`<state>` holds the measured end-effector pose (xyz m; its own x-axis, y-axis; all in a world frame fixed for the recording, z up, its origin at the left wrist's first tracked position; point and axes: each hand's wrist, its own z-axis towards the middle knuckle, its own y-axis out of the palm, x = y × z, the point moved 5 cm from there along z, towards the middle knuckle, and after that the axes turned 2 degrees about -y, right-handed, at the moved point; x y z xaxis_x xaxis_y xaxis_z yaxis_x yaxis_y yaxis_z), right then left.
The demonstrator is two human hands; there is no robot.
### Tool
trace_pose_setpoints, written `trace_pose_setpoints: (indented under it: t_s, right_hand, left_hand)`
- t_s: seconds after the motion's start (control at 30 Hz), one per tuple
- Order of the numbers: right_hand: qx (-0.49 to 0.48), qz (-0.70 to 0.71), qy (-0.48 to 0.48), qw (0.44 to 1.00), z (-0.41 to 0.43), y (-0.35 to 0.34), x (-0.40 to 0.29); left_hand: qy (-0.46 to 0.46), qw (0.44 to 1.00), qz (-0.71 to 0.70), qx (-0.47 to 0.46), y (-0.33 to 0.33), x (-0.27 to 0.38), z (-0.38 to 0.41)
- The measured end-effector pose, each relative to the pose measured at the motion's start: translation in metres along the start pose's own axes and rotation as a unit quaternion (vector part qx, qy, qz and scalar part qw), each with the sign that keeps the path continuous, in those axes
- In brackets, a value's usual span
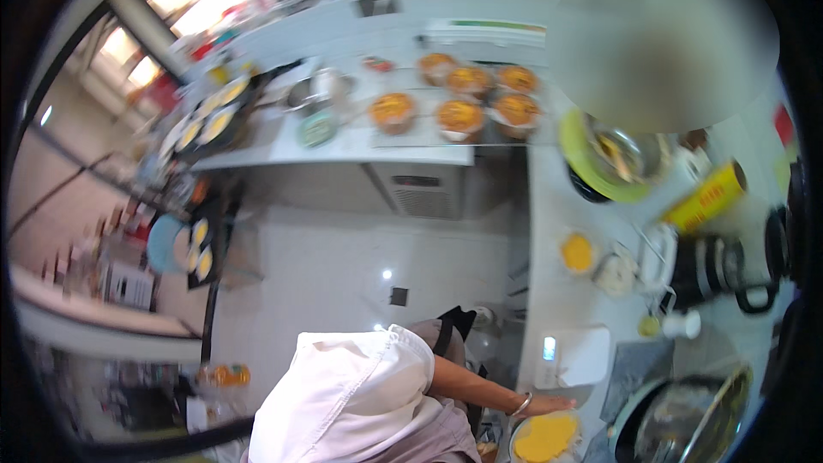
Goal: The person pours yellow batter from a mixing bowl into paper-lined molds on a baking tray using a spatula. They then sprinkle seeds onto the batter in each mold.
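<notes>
My left hand (548,405), with a metal bangle at the wrist, reaches out flat over the counter, at the upper edge of a round container of yellow mixture (545,438). Its fingers look stretched out and blurred, with nothing seen in them; whether they touch the rim is unclear. My right hand is out of view. Just above the hand lies a white digital scale (590,355) with a lit display. Farther up the counter is a small portion of yellow food (577,253). A large pot (675,424) with a glass lid (714,415) is at the lower right.
Several orange-topped cakes (460,117) stand on the far counter (334,153). Trays of yellow-filled items are at the left (218,125) and lower left (200,251). Along the right counter are a green basin (574,141), a yellow box (706,198) and a black jug-like appliance (697,270).
</notes>
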<state>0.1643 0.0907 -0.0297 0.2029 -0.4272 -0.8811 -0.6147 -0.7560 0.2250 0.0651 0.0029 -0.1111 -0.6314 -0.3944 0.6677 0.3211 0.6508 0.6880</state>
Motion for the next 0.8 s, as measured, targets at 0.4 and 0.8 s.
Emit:
trace_pose_setpoints:
  t_s: [0.4,0.8]
  right_hand:
    - [-0.512,-0.216,0.062,0.829,-0.161,0.211,0.012]
    - [-0.782,-0.205,0.356,0.469,-0.592,0.295,0.253]
  left_hand:
    - [0.453,0.836,-0.213,0.223,-0.019,0.119,-0.398]
    - [0.623,0.512,-0.317,0.500,-0.073,-0.050,-0.821]
